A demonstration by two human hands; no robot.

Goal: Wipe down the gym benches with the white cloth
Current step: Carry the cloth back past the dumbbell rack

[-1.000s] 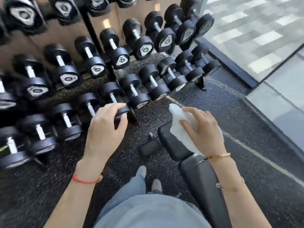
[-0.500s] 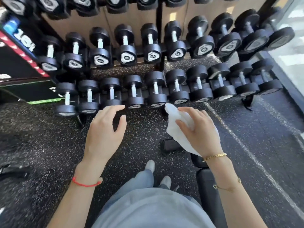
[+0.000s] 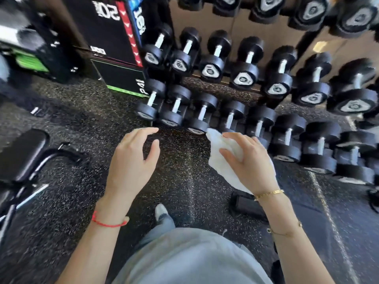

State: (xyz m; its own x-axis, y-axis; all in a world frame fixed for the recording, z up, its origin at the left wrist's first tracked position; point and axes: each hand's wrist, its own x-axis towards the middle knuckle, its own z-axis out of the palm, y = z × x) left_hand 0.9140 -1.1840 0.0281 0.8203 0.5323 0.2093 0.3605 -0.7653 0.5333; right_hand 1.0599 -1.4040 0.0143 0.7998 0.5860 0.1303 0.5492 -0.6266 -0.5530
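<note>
White cloth [image 3: 222,160] under right hand [image 3: 249,162]

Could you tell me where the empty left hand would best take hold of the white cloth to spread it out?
Probably the loose corner of the white cloth that sticks out beyond the right hand's fingertips. The left hand is open beside it, so pinch that free tip from the left; the rest is bunched under the right palm.

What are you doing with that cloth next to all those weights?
A person is cleaning gym benches. The right hand holds a white cloth in the air, not touching anything. The left hand is open and empty. A black bench stands off to the left, and rows of dumbbells sit on a rack ahead.
</note>
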